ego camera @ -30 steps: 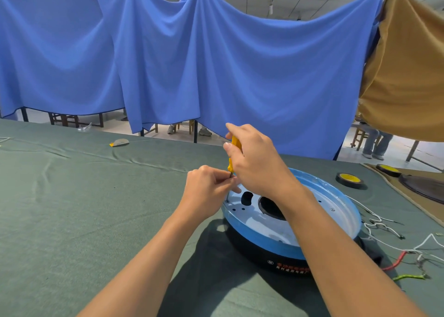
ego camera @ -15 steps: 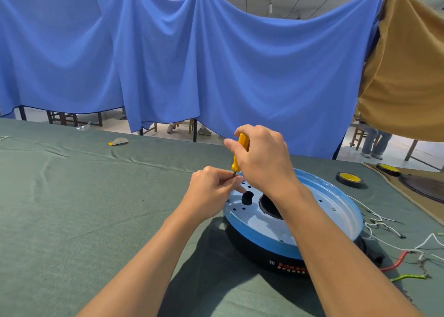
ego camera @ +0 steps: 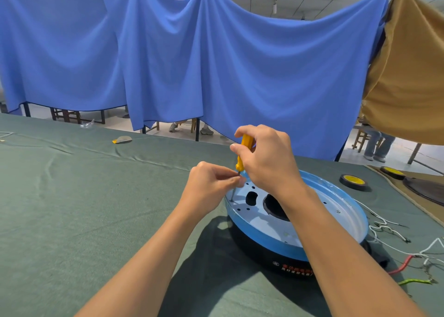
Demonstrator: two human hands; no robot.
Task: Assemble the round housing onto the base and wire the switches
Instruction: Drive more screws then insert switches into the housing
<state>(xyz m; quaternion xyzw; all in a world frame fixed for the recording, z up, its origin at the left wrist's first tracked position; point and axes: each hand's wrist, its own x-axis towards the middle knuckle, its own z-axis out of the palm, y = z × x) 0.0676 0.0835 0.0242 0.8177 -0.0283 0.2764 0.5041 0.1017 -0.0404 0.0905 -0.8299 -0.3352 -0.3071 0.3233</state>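
A round blue housing (ego camera: 336,211) sits on a black base (ego camera: 283,266) on the green cloth table. My right hand (ego camera: 266,162) grips a yellow-handled screwdriver (ego camera: 243,152) held nearly upright over the housing's left rim. Its metal shaft runs down to a screw (ego camera: 232,200) in the housing's pale inner plate. My left hand (ego camera: 211,184) pinches the shaft just below the handle. White, red and green wires (ego camera: 408,261) lie loose to the right of the base.
Two rolls of black tape with yellow cores (ego camera: 353,181) lie at the back right beside a dark round plate (ego camera: 425,189). A small yellow-and-grey piece (ego camera: 122,139) lies far left. Blue and tan cloths hang behind the table (ego camera: 72,196).
The screwdriver has come more upright and my right hand has turned on the handle. My left hand stays pinched at the shaft. The view has shifted slightly.
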